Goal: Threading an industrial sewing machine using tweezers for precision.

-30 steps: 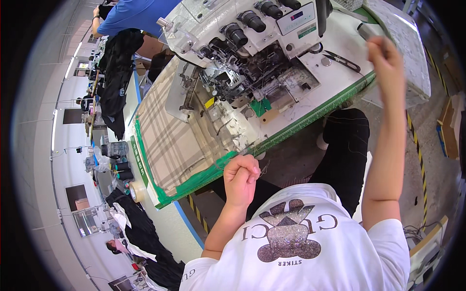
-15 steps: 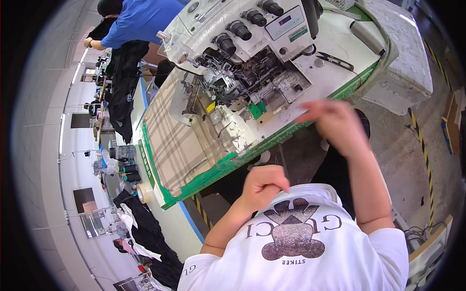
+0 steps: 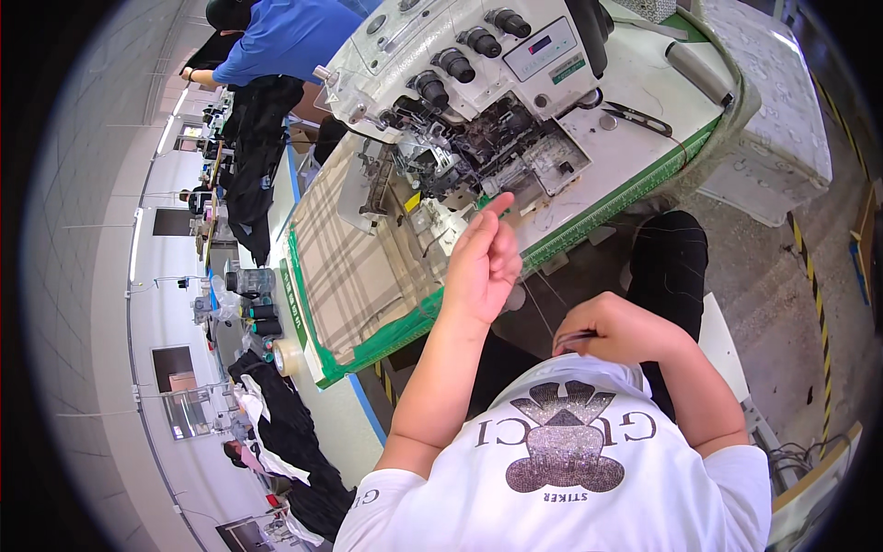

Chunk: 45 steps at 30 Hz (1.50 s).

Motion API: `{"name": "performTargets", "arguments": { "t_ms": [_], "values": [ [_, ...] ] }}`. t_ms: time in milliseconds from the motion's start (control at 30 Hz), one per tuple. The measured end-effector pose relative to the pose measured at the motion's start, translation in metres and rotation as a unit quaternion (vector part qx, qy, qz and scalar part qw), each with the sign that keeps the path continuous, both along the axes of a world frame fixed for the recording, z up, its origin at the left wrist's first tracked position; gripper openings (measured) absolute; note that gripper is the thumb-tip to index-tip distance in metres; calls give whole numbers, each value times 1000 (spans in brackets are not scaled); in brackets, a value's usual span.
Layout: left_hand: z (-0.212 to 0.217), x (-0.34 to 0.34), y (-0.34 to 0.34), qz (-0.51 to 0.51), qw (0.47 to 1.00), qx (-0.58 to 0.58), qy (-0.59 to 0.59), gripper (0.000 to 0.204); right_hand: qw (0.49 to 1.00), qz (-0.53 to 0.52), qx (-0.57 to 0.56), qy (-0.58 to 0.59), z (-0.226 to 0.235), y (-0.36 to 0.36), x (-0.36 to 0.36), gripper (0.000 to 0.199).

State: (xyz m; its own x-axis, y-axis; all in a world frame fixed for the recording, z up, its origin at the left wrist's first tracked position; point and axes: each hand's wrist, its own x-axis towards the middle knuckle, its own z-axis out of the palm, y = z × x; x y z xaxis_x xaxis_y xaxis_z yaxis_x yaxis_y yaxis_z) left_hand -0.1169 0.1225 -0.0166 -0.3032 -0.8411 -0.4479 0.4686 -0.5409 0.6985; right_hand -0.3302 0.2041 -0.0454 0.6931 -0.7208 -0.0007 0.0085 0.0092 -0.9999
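My left hand [image 3: 483,267] is raised at the front of an overlock sewing machine [image 3: 460,92]. Its index finger points up toward the opened looper area [image 3: 501,133], while the other fingers curl loosely; nothing shows in them. Whether the fingertip touches the machine, I cannot tell. The finger partly covers a small green part on the machine bed. Close to my shirt, my right hand [image 3: 616,329] is closed around thin dark tweezers [image 3: 576,338], only partly visible between the fingers.
Thread snips [image 3: 639,120] lie on the white tabletop right of the machine, below a grey cylinder [image 3: 697,74]. A plaid-covered panel [image 3: 345,258] edged with green tape is at the left. Beyond it are tape rolls [image 3: 287,356], thread cones [image 3: 265,319] and a blue-shirted person [image 3: 285,41].
My left hand has risen from near my shirt to the machine's front. My right hand has drawn back from the table edge toward my body, where tweezers now show in it.
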Motion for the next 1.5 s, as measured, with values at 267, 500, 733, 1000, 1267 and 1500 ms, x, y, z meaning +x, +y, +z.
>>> {"name": "performTargets", "arguments": {
  "t_ms": [267, 500, 733, 1000, 1267, 1500],
  "values": [
    [0, -21, 64, -151, 816, -337, -445, 18, 941, -314, 46, -114, -5, -40, 23, 30],
    [18, 17, 75, -377, 577, -425, -586, 38, 934, -279, 166, -151, 14, -38, 24, 18],
    [89, 21, 46, -239, 522, -466, -674, 24, 959, -256, 68, -99, 25, -13, 11, 8],
    [48, -14, 12, -194, 701, -502, -467, 12, 954, -279, 15, -111, 26, -9, -9, 8],
    [54, -4, 14, -168, 698, -495, -489, 9, 943, -304, 57, -124, 7, -17, -12, 6],
    [53, 0, 17, -155, 638, -542, -524, 11, 937, -337, -50, -79, 3, -28, -13, 7]
  ]
}}
